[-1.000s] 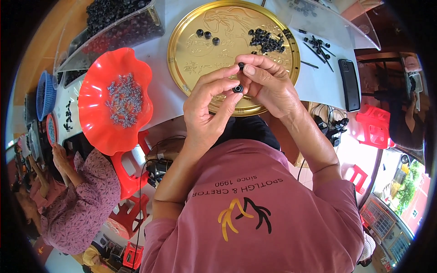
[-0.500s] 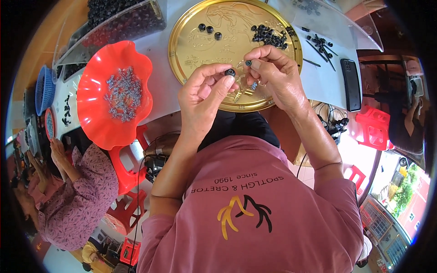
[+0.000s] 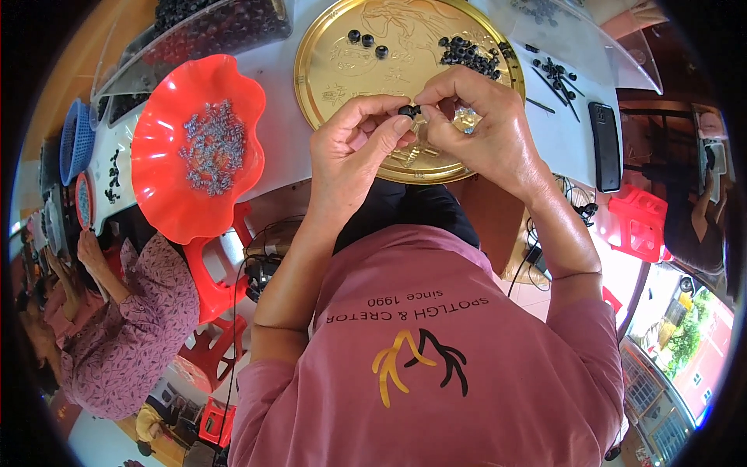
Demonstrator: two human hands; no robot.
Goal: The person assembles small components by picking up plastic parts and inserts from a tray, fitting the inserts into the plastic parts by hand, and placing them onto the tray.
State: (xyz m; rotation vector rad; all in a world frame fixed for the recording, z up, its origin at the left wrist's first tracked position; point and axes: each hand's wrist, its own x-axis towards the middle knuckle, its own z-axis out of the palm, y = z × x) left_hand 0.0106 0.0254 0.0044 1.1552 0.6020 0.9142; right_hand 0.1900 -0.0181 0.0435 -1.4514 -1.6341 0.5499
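Observation:
Between thumb and fingers, my left hand (image 3: 359, 144) pinches a small round black part (image 3: 407, 111) with a hole in it. My right hand (image 3: 481, 124) is closed on a smaller black piece, pressed against the round part, so the two touch. Both hands are above the near half of a round gold tray (image 3: 310, 101). On the tray, a few loose black round parts (image 3: 367, 40) lie at the far left, and a pile of small black pieces (image 3: 469, 58) lies at the far right. Something shiny and silvery shows under my right palm.
To the left stands a red wavy-edged bowl (image 3: 159, 175) of small metal parts. Behind it is a clear bin (image 3: 233, 39) of black parts. Right of the tray lie thin black sticks (image 3: 550, 89) and a dark phone (image 3: 604, 146). A co-worker in a patterned top (image 3: 132, 335) sits at left.
My hands have come together: the right hand has brought its small black piece against the round part in the left. The view has shifted slightly.

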